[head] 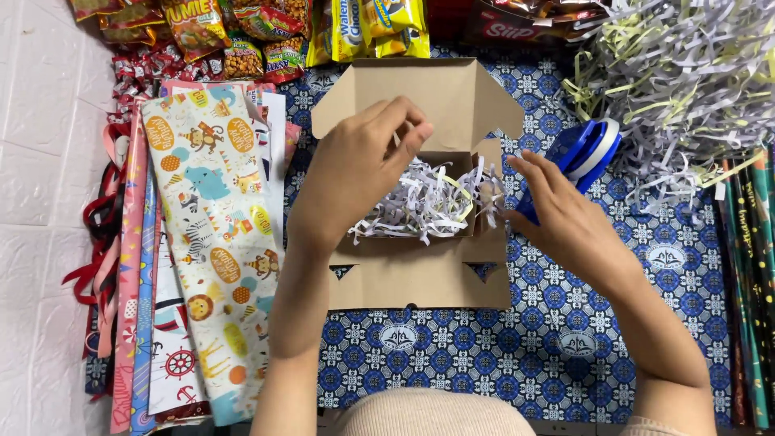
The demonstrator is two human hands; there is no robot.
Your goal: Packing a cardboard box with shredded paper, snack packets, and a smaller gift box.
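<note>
An open brown cardboard box lies on a blue patterned cloth, its lid flaps spread out. White and yellow shredded paper fills its middle compartment. My left hand hovers over the box's left side, fingers bent and pinched loosely above the shreds; I cannot tell whether it holds any. My right hand rests at the box's right wall, fingers spread and touching the shreds' edge. A blue and white tape dispenser lies just behind my right hand.
Sheets of colourful wrapping paper and ribbons lie at the left. Snack packets line the far edge. A big heap of shredded paper sits at the far right, with rolled wrapping paper along the right edge.
</note>
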